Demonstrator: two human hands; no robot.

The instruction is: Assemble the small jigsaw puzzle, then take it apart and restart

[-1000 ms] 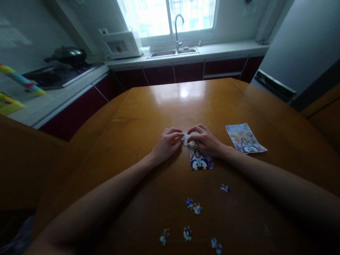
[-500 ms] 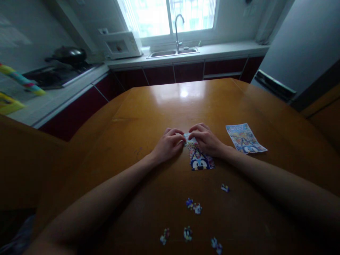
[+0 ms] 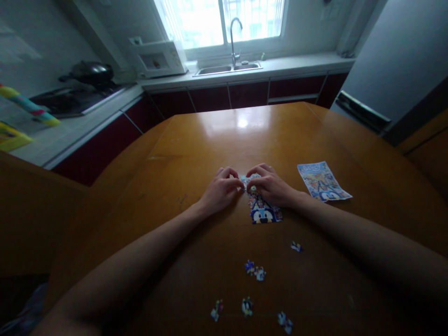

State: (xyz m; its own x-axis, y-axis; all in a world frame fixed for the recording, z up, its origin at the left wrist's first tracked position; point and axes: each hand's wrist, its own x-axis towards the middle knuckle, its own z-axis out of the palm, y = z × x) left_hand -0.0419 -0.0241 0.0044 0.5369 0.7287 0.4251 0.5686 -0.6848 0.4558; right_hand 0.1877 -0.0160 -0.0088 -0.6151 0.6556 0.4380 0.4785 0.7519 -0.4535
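Observation:
A partly assembled jigsaw puzzle [image 3: 263,215] lies on the wooden table, a blue cartoon dog's face showing at its near end. At its upper left edge, my left hand [image 3: 224,189] has thumb and forefinger closed on a pale puzzle piece [image 3: 244,181]. My right hand [image 3: 268,184] lies over the puzzle's right side, its thumb and forefinger bent down onto the same pale area. The fingertips of both hands almost meet there. Part of the puzzle is hidden under my right hand and wrist.
Loose puzzle pieces [image 3: 247,306] are scattered on the table [image 3: 196,149] near me, several in all. Right of my right hand lies a printed picture sheet [image 3: 324,181] with the same dog. Beyond the table are a sink [image 3: 227,69], a microwave [image 3: 161,59] and a pan [image 3: 91,72].
My fingers have shifted slightly at the puzzle's upper left edge; the right thumb and forefinger moved a little left, closer to the left fingertips. The loose pieces and sheet stay put.

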